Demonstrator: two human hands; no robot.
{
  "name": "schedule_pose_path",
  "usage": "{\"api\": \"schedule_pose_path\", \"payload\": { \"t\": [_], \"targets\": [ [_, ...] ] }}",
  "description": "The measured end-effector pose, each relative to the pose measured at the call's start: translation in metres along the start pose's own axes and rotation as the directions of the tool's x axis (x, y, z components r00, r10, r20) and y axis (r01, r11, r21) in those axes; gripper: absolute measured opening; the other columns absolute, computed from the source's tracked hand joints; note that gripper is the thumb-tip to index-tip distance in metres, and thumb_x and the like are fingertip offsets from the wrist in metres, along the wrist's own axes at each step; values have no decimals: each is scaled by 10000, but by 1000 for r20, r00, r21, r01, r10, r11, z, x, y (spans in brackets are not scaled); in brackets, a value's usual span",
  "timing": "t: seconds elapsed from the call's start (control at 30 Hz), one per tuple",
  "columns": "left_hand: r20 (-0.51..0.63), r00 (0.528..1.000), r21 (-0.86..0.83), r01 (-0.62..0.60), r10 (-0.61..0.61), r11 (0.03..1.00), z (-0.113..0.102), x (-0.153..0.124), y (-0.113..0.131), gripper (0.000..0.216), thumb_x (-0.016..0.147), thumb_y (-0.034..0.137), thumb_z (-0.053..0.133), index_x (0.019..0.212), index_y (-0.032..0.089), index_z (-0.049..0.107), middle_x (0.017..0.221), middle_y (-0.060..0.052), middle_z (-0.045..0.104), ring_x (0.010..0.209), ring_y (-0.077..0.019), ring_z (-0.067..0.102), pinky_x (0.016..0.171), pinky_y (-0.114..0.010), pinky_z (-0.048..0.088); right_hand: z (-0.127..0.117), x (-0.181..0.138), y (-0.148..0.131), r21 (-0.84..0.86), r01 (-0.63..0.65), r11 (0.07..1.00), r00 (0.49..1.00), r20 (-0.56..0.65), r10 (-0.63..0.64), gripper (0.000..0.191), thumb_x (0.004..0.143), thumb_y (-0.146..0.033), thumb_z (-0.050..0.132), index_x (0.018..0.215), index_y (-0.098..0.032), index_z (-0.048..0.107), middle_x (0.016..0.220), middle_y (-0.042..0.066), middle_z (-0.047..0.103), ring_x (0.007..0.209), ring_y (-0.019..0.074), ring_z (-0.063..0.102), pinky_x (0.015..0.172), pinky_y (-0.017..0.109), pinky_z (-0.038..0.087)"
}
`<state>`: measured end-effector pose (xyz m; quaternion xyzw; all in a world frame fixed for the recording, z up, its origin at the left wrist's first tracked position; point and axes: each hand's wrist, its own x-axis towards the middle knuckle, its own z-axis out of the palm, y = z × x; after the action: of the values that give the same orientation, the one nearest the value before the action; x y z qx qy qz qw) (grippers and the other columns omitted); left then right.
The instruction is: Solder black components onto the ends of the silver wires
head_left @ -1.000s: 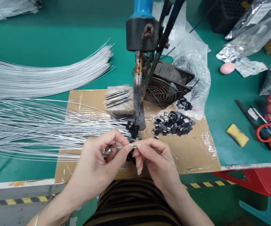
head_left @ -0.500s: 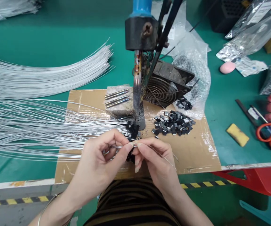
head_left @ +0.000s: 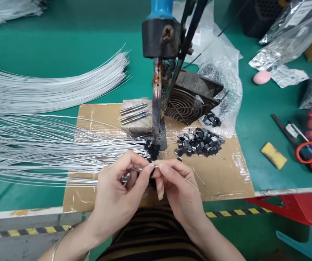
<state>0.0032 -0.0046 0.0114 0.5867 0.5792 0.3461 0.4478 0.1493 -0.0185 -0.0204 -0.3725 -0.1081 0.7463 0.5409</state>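
My left hand (head_left: pixel 120 192) is closed in a pinch on a thin grey wire (head_left: pixel 137 169) just in front of the soldering iron. My right hand (head_left: pixel 181 185) pinches close beside it, the fingertips of both hands almost touching. A fine wire end (head_left: pixel 192 185) sticks out of the right fingers toward the lower right. What lies right between the fingertips is too small to make out. Behind the hands, a bundle of grey wires (head_left: pixel 91 148) ends in black connectors (head_left: pixel 152 149), partly hidden by my fingers. The upright soldering iron (head_left: pixel 157 90) stands just beyond them.
Loose small black connectors (head_left: pixel 201 142) lie piled on the cardboard (head_left: pixel 226 174). Behind are a fan (head_left: pixel 184 105) and a block (head_left: pixel 136 127) bearing several metal rods. Another wire bundle (head_left: pixel 63 90) curves at left. A yellow sponge (head_left: pixel 274 156) and red-handled scissors (head_left: pixel 309 156) are at right.
Both hands stay pinched together at nearly the same spot. My left hand and wrist have shifted slightly right, and the right fingers have tilted a little.
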Motion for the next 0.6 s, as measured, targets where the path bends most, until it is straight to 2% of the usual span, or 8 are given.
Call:
{"api": "schedule_pose_path", "payload": {
  "t": [0.33, 0.5, 0.6],
  "targets": [
    [-26, 998, -137, 56, -60, 989, 5, 0, -2, 101, 975, 224, 682, 874, 231, 688, 732, 55, 701, 602, -54, 588, 558, -126, 454, 3, -1, 1, 13, 33, 999, 999, 9, -33, 71, 898, -252, 808, 881, -208, 861, 761, 4, 777, 559, 55, 646, 505, 116, 592],
    [-59, 996, -143, 59, -68, 988, 2, 0, -2, 97, 959, 233, 703, 864, 223, 686, 686, 62, 663, 538, -39, 507, 508, -105, 416, -1, 0, 0, -24, 47, 999, 999, 24, -46, 153, 915, -329, 803, 977, -204, 864, 817, 26, 786, 655, 92, 692, 558, 159, 638],
    [-80, 994, -126, 58, -69, 990, 2, 1, -3, 85, 943, 222, 720, 864, 224, 686, 688, 62, 663, 533, -38, 504, 500, -103, 407, -4, 0, 1, -87, 73, 993, 997, 22, -72, 110, 909, -305, 817, 961, -219, 861, 808, 16, 788, 623, 85, 697, 581, 170, 645]
  ]
}}
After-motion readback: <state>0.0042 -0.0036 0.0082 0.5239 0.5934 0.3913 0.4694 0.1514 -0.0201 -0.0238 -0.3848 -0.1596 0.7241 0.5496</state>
